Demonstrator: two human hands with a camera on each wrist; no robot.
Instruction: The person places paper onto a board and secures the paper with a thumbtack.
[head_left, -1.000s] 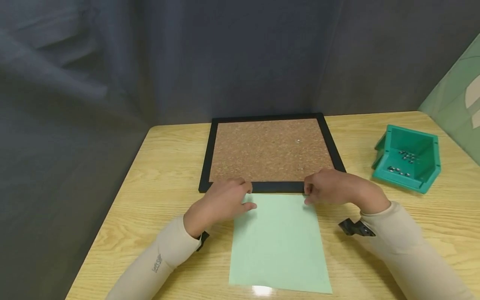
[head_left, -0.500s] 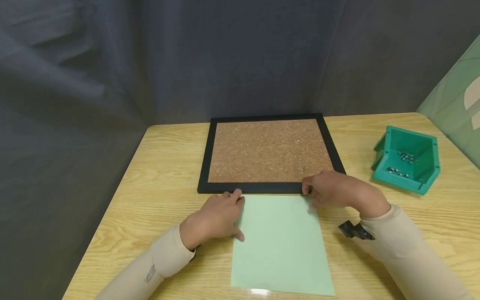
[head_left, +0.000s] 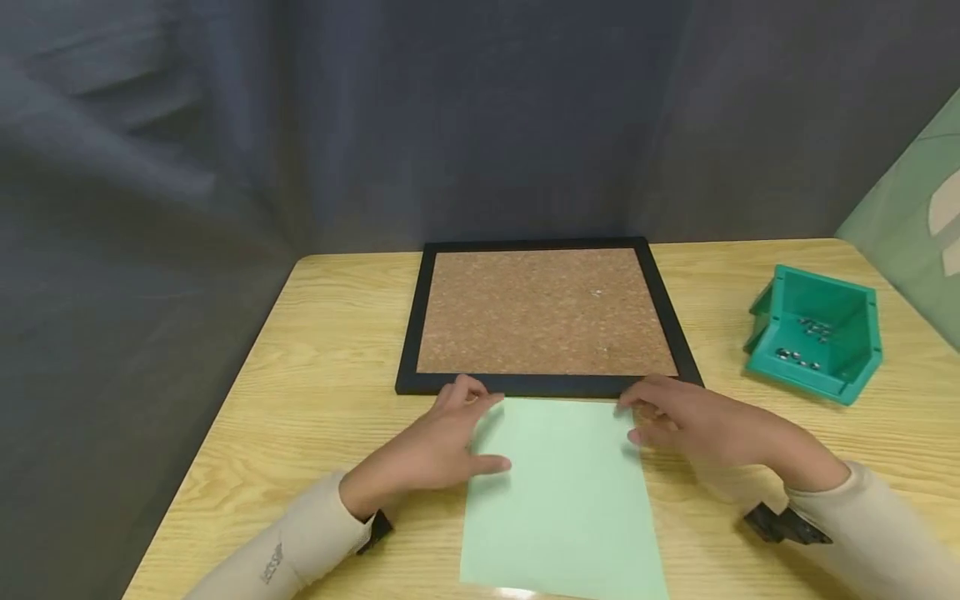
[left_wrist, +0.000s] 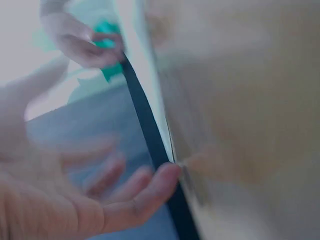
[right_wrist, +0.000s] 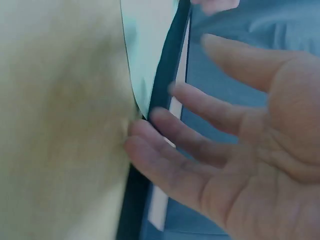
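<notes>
A pale green sheet of paper point(head_left: 562, 500) lies flat on the table, its far edge alongside the near rail of a black-framed cork board point(head_left: 547, 312). My left hand point(head_left: 442, 446) is at the paper's far left corner, thumb spread from the fingers over the sheet. At the far right corner is my right hand point(head_left: 708, 421), its thumb and index finger apart. In the left wrist view the left hand point(left_wrist: 65, 205) has loosely bent fingers beside the dark frame point(left_wrist: 142, 110). The right wrist view shows the right hand's point(right_wrist: 240, 135) fingertips by the paper's corner point(right_wrist: 142, 95).
To the right stands a green plastic bin point(head_left: 813, 333) with several small shiny metal pieces point(head_left: 795, 358) in it. The wooden table point(head_left: 337, 333) ends against a dark curtain point(head_left: 487, 117) at the back and left. A green patterned surface point(head_left: 911, 192) borders the right.
The left hand has come nearer along the paper's left side, its thumb sliding over the sheet again. My right hand has drawn back from the frame, rightwards and nearer. The paper has barely shifted.
</notes>
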